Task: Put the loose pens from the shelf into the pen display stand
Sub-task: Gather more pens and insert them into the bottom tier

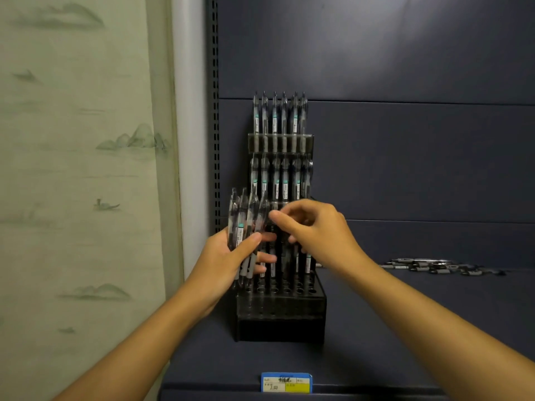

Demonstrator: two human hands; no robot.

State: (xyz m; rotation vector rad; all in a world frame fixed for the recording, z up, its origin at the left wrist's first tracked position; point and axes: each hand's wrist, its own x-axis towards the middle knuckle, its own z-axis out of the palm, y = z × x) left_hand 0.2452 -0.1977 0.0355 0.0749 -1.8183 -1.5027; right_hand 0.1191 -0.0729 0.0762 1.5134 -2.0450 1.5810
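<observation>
A black tiered pen display stand stands on the dark shelf against the back panel. Its upper two tiers are full of clear pens with grey grips; the lower tier holds several pens and open holes at the front. My left hand grips a bundle of several clear pens, held upright at the stand's left side. My right hand hovers in front of the stand's middle, fingers curled beside the bundle; whether it pinches a pen is unclear. Loose pens lie on the shelf at the right.
A blue and yellow price label is fixed to the shelf's front edge. A slotted upright runs along the shelf's left side. A pale curtain with a landscape print hangs to the left.
</observation>
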